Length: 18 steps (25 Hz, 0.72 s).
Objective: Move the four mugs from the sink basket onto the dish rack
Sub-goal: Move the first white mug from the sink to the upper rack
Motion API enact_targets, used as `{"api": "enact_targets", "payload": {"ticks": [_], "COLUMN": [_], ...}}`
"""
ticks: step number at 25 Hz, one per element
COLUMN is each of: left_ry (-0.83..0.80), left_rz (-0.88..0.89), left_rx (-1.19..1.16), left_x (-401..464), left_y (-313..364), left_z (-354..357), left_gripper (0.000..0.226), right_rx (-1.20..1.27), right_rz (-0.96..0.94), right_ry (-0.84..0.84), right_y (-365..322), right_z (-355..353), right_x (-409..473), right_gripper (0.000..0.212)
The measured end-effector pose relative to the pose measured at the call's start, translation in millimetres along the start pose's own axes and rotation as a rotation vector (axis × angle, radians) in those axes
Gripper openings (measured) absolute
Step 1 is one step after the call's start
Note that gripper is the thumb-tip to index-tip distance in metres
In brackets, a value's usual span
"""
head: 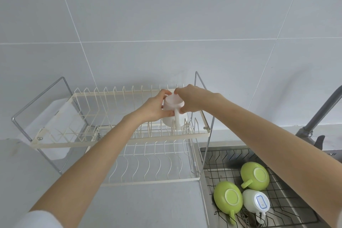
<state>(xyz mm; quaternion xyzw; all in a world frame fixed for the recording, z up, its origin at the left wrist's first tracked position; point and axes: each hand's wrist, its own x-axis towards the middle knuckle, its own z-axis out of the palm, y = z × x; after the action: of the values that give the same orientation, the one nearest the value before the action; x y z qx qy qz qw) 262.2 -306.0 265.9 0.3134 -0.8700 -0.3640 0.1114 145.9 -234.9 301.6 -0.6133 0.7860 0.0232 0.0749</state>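
Observation:
A white mug [173, 114] stands upside down on the upper tier of the cream wire dish rack [55, 144], near its right end, handle facing me. My left hand [156, 106] grips its left side and my right hand [192, 100] grips its right side and base. In the sink basket [288, 203] at the lower right lie three upturned mugs: a green mug [255, 176] at the back, a second green mug [228, 200] at the front left, and a white mug with a blue label [256, 202] beside it.
The rack has a lower tier [153, 164] of wire slots and a metal frame [204, 87]. A white drip tray [55, 114] sits behind its left end. A grey tap [318, 113] rises at the right. Tiled wall stands behind; grey counter [129, 207] lies in front.

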Motion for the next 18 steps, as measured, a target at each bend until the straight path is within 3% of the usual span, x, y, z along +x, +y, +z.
{"api": "enact_targets", "payload": {"ticks": [7, 12, 18], "left_ry": [-0.014, 0.127, 0.279], "left_rz": [-0.039, 0.064, 0.176], "left_rx": [0.122, 0.546, 0.699], "left_x": [-6.4, -31.0, -65.0], "left_y": [1.5, 31.0, 85.8], "left_z": [-9.9, -23.8, -8.0], "left_gripper": [0.074, 0.056, 0.053], "right_rx": [-0.134, -0.128, -0.042], "right_rz": [-0.050, -0.089, -0.069], "right_ry": [0.060, 0.152, 0.236], "right_y": [0.9, 12.5, 45.1], "right_z": [-2.2, -21.7, -23.8], "right_x": [-7.6, -45.7, -112.9], "right_gripper": [0.049, 0.048, 0.053]}}
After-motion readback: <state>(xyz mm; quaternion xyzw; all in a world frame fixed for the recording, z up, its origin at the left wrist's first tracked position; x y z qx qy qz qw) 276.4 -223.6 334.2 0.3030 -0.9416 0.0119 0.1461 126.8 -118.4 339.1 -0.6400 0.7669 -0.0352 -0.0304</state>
